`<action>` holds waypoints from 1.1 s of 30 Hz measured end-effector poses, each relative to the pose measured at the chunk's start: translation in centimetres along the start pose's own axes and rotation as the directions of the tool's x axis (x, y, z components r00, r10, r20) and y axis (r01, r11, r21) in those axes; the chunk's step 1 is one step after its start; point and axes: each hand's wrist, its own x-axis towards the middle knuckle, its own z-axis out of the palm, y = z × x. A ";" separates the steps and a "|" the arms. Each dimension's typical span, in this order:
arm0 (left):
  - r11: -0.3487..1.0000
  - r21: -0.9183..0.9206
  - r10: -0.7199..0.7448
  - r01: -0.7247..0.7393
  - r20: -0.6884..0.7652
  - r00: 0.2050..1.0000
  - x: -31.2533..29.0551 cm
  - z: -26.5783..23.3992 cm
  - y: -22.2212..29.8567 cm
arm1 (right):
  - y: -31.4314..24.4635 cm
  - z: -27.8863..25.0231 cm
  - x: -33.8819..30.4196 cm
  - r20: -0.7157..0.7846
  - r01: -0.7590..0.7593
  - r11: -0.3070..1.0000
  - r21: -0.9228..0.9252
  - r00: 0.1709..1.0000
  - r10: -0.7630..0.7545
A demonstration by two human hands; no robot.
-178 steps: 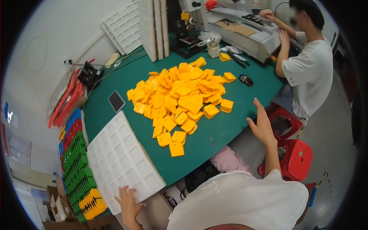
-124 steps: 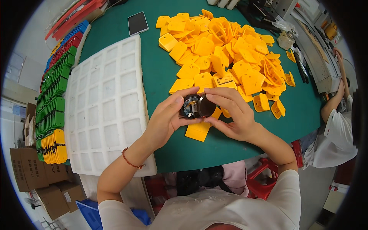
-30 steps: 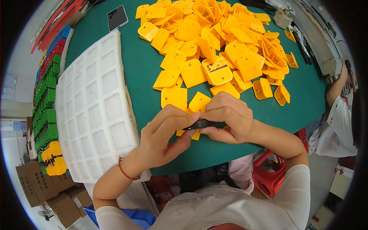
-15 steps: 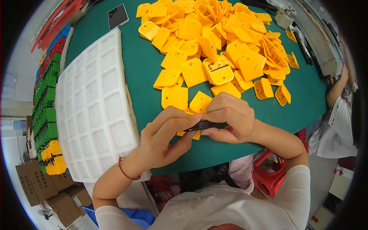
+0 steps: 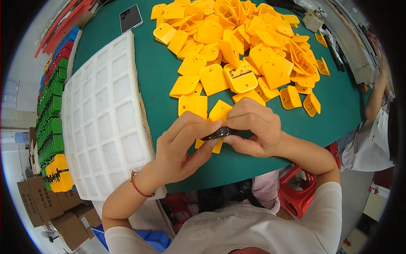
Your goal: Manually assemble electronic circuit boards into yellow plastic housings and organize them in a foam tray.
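Between both hands is a small black piece (image 5: 220, 133), narrow and glossy, whose exact kind I cannot make out. My left hand (image 5: 186, 142) pinches its left end between thumb and fingers; a red bracelet circles that wrist. On the other end, the thumb and curled fingers of my right hand (image 5: 253, 129) press together. Just beyond and partly beneath the hands lie yellow folded plastic pieces (image 5: 193, 106), each with rounded corners and a small hole. One yellow piece (image 5: 241, 77) near the pile's front carries a black strip across it.
A large heap of yellow pieces (image 5: 211, 31) covers the far middle of the green table (image 5: 160, 91). At left sits a white gridded foam tray (image 5: 108, 122), with stacked green pieces (image 5: 50, 137) beyond. A phone (image 5: 130, 18) lies far left; another person's arm (image 5: 376, 97) is at right.
The black piece has tilted and shifted slightly between my fingers, its right end now higher. The other person's arm at right has moved a little.
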 end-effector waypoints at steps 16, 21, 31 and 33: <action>0.687 -0.668 -0.469 0.286 -0.107 0.876 0.0 -0.5 -1.3 | -0.1 0.4 0.0 0.114 -0.104 0.979 -0.176 0.986 0.125; 0.389 -0.849 -0.599 0.358 0.062 0.798 1.1 -1.3 -1.3 | -0.9 0.9 0.2 0.288 0.024 0.890 -0.456 0.950 0.122; 0.204 -0.961 -0.508 0.186 0.058 0.859 0.0 -1.6 -2.7 | -0.1 -0.6 0.8 0.029 -0.147 0.988 0.043 0.989 0.146; 0.242 -0.960 -0.494 0.138 0.001 0.869 0.3 -1.3 -2.9 | 0.0 -0.8 0.8 0.009 -0.177 0.982 0.057 0.984 0.177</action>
